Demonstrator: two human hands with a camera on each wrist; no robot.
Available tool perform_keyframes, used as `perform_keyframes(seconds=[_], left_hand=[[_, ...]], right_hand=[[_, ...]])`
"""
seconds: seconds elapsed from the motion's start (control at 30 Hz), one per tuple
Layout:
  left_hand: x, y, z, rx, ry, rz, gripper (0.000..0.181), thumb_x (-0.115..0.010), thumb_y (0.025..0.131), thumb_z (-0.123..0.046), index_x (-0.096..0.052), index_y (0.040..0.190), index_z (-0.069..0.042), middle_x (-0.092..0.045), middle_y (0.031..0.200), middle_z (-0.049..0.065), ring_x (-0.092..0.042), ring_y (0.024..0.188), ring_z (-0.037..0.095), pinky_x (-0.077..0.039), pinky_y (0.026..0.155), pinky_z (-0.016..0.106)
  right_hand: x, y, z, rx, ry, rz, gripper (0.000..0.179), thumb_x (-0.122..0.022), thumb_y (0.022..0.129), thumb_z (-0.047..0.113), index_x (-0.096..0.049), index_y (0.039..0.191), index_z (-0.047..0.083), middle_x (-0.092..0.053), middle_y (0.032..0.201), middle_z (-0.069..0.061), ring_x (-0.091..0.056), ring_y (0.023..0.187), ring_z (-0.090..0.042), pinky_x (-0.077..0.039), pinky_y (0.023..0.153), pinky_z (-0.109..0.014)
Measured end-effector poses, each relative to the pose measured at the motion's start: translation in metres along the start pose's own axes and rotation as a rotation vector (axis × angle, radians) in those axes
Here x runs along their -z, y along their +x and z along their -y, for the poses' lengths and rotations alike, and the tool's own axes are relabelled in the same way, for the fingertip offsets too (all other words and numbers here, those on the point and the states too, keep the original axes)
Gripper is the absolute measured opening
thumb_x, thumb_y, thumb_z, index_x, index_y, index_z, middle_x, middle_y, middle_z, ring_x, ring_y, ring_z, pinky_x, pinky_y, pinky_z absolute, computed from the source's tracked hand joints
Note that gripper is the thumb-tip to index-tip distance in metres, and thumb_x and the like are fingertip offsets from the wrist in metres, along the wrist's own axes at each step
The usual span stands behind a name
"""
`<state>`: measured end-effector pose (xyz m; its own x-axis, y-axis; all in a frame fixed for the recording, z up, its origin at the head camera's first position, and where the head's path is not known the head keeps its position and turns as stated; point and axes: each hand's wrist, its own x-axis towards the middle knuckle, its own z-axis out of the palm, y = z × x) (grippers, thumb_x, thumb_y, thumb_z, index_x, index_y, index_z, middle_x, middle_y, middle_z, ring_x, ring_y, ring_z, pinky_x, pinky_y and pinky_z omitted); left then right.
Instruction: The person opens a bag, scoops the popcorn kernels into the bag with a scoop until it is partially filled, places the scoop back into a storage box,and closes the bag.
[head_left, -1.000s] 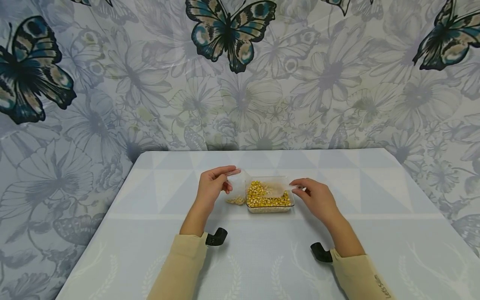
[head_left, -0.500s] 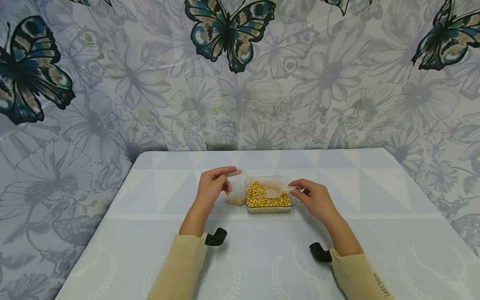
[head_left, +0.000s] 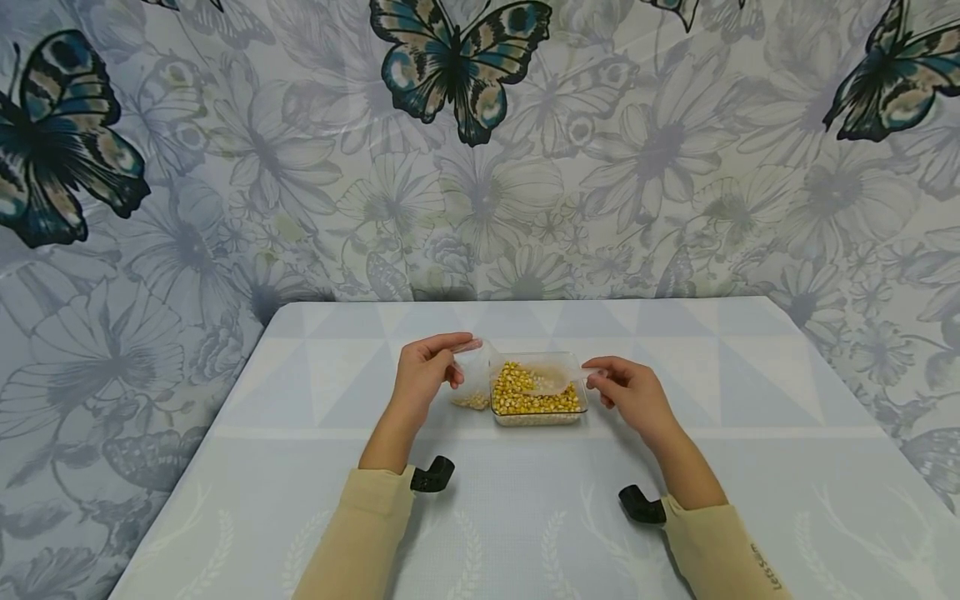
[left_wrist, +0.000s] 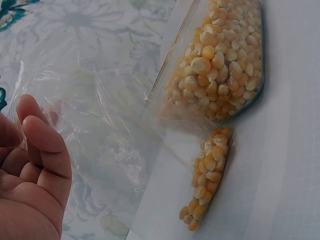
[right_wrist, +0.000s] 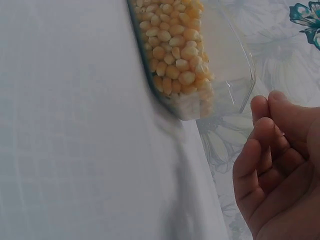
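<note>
A clear rectangular container (head_left: 539, 420) of yellow corn kernels (head_left: 525, 400) stands between the two hands. Kernels cover its front and left; a pale translucent patch shows toward the back right. Left of it, a clear plastic bag (left_wrist: 115, 130) hangs from my left hand (head_left: 426, 367), which pinches its upper edge. More kernels (left_wrist: 207, 177) lie low in that bag, close to the container's end. Just off the container's right end is my right hand (head_left: 630, 393), its thumb and forefinger tips brought together. A small pale glint shows at those fingertips; what it is, I cannot tell.
The pale patterned table (head_left: 480, 500) reaches back to a wall covering (head_left: 300, 192) printed with flowers and butterflies. Black mounts (head_left: 432, 473) stick out at both wrists, by the beige sleeves.
My right hand shifts slightly left toward the container, then back right to just off its end. The pale patch inside changes shape a little. My left hand stays with the bag.
</note>
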<state>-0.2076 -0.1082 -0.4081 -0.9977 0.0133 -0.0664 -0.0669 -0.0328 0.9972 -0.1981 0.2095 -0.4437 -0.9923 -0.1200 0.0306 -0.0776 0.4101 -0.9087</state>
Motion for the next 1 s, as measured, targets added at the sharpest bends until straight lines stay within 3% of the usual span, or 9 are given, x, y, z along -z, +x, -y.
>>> perform_keyframes(seconds=[0.13,0.43,0.77,1.0], left_hand=[[0.0003,-0.0003,0.0006,0.004,0.0,-0.002,0.039,-0.045,0.096,0.001,-0.071,0.123,-0.004,-0.074,0.117,0.011,-0.054,0.052,0.01,-0.048,0.055,0.023],[0.0006,0.0012,0.0023,0.001,0.0,-0.004,0.04,-0.045,0.095,0.0,-0.075,0.117,-0.011,-0.075,0.116,0.009,-0.053,0.052,0.011,-0.047,0.054,0.024],[-0.0007,0.0004,0.0013,-0.005,0.005,0.005,0.04,-0.044,0.095,0.001,-0.073,0.12,-0.008,-0.075,0.117,0.011,-0.053,0.052,0.012,-0.047,0.055,0.024],[-0.0002,0.0006,0.0016,-0.008,0.002,0.002,0.04,-0.044,0.095,0.001,-0.074,0.118,-0.01,-0.075,0.117,0.01,-0.053,0.053,0.012,-0.047,0.055,0.024]], right_hand=[[-0.0011,0.001,-0.001,-0.043,0.048,-0.003,0.029,-0.061,0.1,0.017,-0.066,0.125,0.004,-0.069,0.1,-0.021,-0.055,0.066,-0.012,-0.052,0.061,-0.03],[0.0008,-0.0006,0.0007,-0.096,0.094,-0.006,0.032,-0.059,0.101,0.021,-0.064,0.128,0.004,-0.071,0.098,-0.012,-0.056,0.071,-0.013,-0.052,0.063,-0.028],[0.0036,0.0013,-0.006,-0.105,0.174,0.021,0.037,-0.059,0.101,0.019,-0.06,0.132,0.0,-0.073,0.089,0.01,-0.061,0.074,-0.009,-0.054,0.069,-0.027],[0.0055,0.0023,-0.0076,-0.103,0.248,0.041,0.039,-0.06,0.101,0.022,-0.059,0.133,0.0,-0.073,0.088,0.014,-0.061,0.074,-0.006,-0.054,0.071,-0.026]])
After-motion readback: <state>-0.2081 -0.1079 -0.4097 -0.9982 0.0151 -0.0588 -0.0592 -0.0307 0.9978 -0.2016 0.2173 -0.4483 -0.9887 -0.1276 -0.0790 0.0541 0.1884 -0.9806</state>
